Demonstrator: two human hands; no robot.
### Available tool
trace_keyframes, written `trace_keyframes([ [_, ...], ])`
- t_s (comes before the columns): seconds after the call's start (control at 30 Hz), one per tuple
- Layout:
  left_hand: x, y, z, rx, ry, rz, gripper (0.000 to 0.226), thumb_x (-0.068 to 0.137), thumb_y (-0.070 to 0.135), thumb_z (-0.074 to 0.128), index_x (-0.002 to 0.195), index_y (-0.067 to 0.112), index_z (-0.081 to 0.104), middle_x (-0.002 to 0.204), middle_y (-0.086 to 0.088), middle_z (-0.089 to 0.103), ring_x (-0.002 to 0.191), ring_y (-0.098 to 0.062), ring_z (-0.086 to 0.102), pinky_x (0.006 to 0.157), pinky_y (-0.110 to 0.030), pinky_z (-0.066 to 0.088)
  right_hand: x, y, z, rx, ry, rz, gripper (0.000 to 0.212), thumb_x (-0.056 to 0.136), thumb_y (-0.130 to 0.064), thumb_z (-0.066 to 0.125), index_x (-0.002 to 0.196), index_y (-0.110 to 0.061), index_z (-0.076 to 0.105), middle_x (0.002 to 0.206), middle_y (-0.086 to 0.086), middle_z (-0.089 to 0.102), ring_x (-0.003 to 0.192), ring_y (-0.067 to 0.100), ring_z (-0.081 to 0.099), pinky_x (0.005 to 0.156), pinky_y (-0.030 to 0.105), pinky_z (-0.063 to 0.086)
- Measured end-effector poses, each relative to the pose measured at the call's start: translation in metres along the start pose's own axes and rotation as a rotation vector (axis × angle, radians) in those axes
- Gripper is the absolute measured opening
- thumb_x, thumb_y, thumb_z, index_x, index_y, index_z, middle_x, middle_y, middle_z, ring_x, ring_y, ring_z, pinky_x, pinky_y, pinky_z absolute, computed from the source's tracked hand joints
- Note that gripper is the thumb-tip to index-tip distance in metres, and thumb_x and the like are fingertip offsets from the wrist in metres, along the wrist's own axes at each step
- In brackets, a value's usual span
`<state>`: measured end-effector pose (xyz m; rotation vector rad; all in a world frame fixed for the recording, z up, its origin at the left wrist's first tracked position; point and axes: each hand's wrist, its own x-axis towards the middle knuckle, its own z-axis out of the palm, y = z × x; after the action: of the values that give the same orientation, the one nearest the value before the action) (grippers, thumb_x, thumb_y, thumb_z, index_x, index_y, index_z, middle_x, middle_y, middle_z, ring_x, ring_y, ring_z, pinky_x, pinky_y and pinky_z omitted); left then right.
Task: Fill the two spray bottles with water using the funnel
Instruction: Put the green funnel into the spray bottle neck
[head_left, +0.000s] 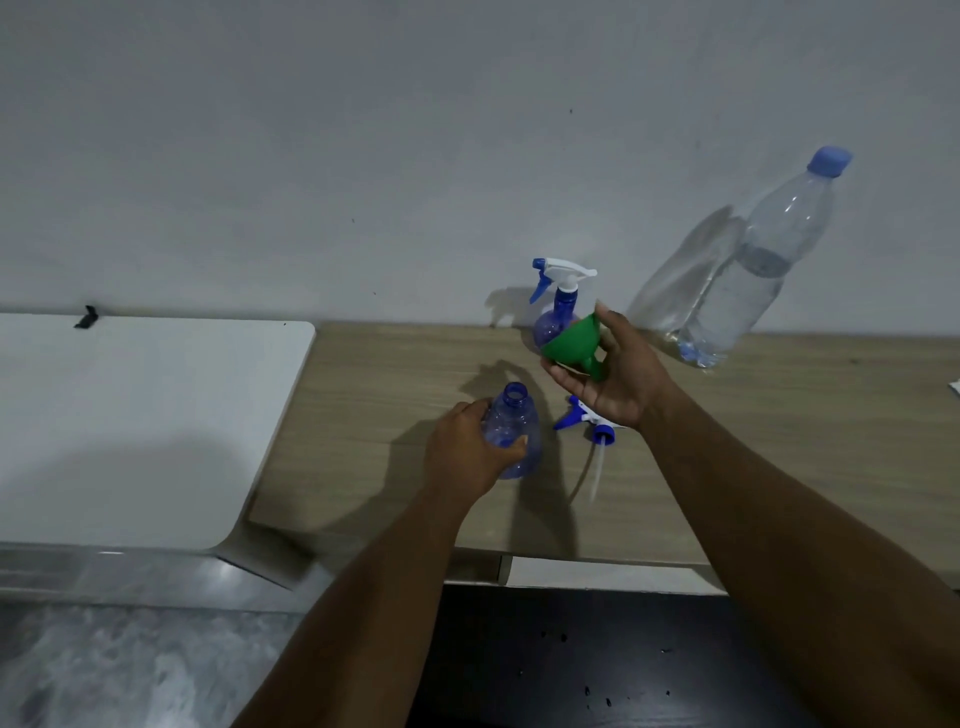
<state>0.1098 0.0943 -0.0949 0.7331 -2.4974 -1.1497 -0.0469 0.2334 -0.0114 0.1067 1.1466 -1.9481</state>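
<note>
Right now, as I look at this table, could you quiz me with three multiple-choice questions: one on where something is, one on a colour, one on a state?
1. Where does the loose spray head lie?
A) on the wooden table, beside the open spray bottle
B) inside a bucket
C) on a chair

2. What colour is the funnel?
A) red
B) green
C) yellow

3. What state is the water bottle in?
A) upright and capped
B) lying on its side
C) upright with no cap

Answers:
1 A: the spray head lies flat on the wood, just right of the bottle that the left hand holds.
2 B: the funnel in the right hand is plainly green.
3 A: it stands by the wall with its blue cap on.
</note>
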Motion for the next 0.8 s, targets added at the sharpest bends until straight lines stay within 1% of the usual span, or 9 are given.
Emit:
trace_keyframes([
  [0.07, -0.001, 0.000, 0.000, 0.002, 0.002, -0.001, 0.054, 0.065, 0.040, 0.084, 0.112, 0.019, 0.069, 0.097, 0.002, 0.066, 0.084, -0.017, 0.064, 0.074, -0.032, 0.053, -0.005, 0.002, 0.008, -0.042, -0.029, -0.016, 0.059, 0.087, -0.047, 0.069, 0.131, -0.010, 0.056, 0.126, 0.024, 0.064, 0.109, 0.040, 0.067, 0.094, 0.042, 0.055],
  [0.17, 0.000, 0.001, -0.001, 0.004, -0.021, -0.023, 0.055, 0.064, 0.042, 0.084, 0.113, 0.022, 0.068, 0.103, 0.004, 0.067, 0.089, -0.016, 0.065, 0.080, -0.035, 0.055, -0.014, 0.000, 0.023, -0.130, -0.075, -0.059, 0.048, 0.088, -0.043, 0.068, 0.119, -0.008, 0.060, 0.114, 0.024, 0.068, 0.106, 0.039, 0.067, 0.094, 0.041, 0.053],
  [0.23, 0.001, 0.002, -0.002, 0.023, -0.035, -0.039, 0.055, 0.065, 0.043, 0.083, 0.113, 0.023, 0.067, 0.104, 0.004, 0.067, 0.090, -0.016, 0.065, 0.080, -0.035, 0.055, -0.019, 0.000, 0.034, -0.205, -0.085, -0.113, 0.049, 0.087, -0.038, 0.070, 0.122, -0.006, 0.058, 0.116, 0.023, 0.066, 0.106, 0.038, 0.067, 0.096, 0.045, 0.053],
  [0.3, 0.001, 0.002, -0.002, 0.037, -0.042, -0.048, 0.056, 0.065, 0.045, 0.082, 0.115, 0.024, 0.067, 0.104, 0.003, 0.067, 0.091, -0.017, 0.065, 0.081, -0.036, 0.055, -0.019, 0.003, 0.041, -0.321, -0.055, -0.203, 0.051, 0.084, -0.032, 0.073, 0.121, -0.003, 0.055, 0.114, 0.018, 0.066, 0.101, 0.033, 0.069, 0.092, 0.046, 0.056],
  [0.37, 0.001, 0.002, -0.002, 0.043, -0.049, -0.048, 0.056, 0.065, 0.046, 0.080, 0.115, 0.025, 0.067, 0.104, 0.004, 0.066, 0.090, -0.017, 0.065, 0.080, -0.037, 0.055, -0.019, 0.008, 0.044, -0.430, -0.003, -0.283, 0.047, 0.076, -0.030, 0.081, 0.110, -0.012, 0.053, 0.109, 0.012, 0.066, 0.097, 0.028, 0.067, 0.081, 0.042, 0.056],
  [0.43, 0.002, 0.002, -0.003, 0.048, -0.055, -0.044, 0.053, 0.064, 0.045, 0.079, 0.111, 0.026, 0.066, 0.101, 0.004, 0.066, 0.089, -0.017, 0.064, 0.078, -0.035, 0.054, -0.022, 0.013, 0.043, -0.517, 0.033, -0.344, 0.050, 0.070, -0.030, 0.086, 0.106, -0.019, 0.053, 0.109, 0.008, 0.067, 0.097, 0.023, 0.065, 0.077, 0.038, 0.048],
  [0.53, 0.002, 0.002, -0.003, 0.051, -0.068, -0.049, 0.048, 0.064, 0.044, 0.078, 0.107, 0.027, 0.066, 0.098, 0.006, 0.065, 0.088, -0.016, 0.064, 0.074, -0.032, 0.052, -0.026, 0.020, 0.038, -0.485, 0.017, -0.370, 0.058, 0.064, -0.023, 0.089, 0.109, -0.018, 0.052, 0.109, 0.005, 0.068, 0.098, 0.022, 0.068, 0.079, 0.039, 0.049],
  [0.7, 0.003, 0.000, -0.001, 0.053, -0.071, -0.048, 0.048, 0.066, 0.046, 0.078, 0.107, 0.026, 0.066, 0.098, 0.005, 0.065, 0.087, -0.016, 0.063, 0.073, -0.030, 0.050, -0.030, 0.031, 0.027, -0.458, -0.022, -0.373, 0.051, 0.063, -0.005, 0.086, 0.100, -0.016, 0.054, 0.107, 0.009, 0.070, 0.099, 0.029, 0.067, 0.083, 0.040, 0.052],
  [0.8, 0.004, 0.000, 0.000, 0.063, -0.068, -0.056, 0.047, 0.065, 0.045, 0.079, 0.105, 0.025, 0.067, 0.097, 0.002, 0.066, 0.086, -0.018, 0.065, 0.072, -0.032, 0.051, -0.033, 0.039, 0.022, -0.540, -0.030, -0.366, 0.057, 0.066, 0.004, 0.084, 0.110, -0.009, 0.051, 0.117, 0.018, 0.068, 0.104, 0.031, 0.068, 0.084, 0.035, 0.057],
])
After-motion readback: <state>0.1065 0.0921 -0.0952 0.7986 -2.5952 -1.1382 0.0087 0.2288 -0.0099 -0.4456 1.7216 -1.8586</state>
